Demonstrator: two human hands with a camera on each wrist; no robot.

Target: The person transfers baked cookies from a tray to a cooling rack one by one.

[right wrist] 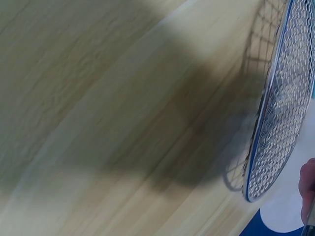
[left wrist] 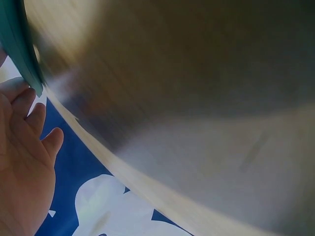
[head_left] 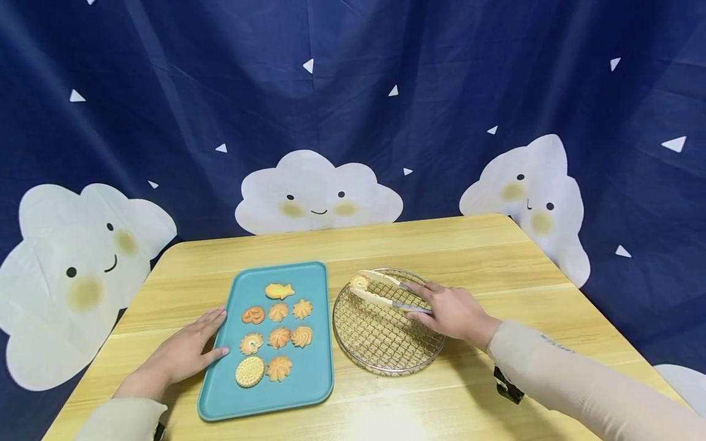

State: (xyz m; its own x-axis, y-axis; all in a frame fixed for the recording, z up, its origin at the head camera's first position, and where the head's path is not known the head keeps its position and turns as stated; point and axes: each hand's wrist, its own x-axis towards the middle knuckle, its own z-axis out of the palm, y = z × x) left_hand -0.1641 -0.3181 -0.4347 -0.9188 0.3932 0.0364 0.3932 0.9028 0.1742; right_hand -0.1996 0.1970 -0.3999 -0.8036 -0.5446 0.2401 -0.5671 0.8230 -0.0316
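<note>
My right hand (head_left: 452, 311) holds a pair of tongs (head_left: 375, 298) over the round wire rack (head_left: 388, 346). Between the tong tips is a small round cookie (head_left: 359, 282), close over the rack's far left rim. In the right wrist view only a bit of the right hand (right wrist: 307, 189) shows, beside the rack (right wrist: 280, 113). My left hand (head_left: 184, 349) rests against the left edge of a teal tray (head_left: 303, 389), thumb at its rim and fingers extended. The left wrist view has the fingers touching the tray's edge (left wrist: 22, 44).
Several cookies lie on the tray, among them a fish-shaped one (head_left: 279, 291), a pretzel (head_left: 254, 315) and an oval one (head_left: 250, 372). Tray and rack stand side by side on a wooden table (head_left: 380, 404). Behind it hangs a dark blue cloud-print curtain (head_left: 353, 110).
</note>
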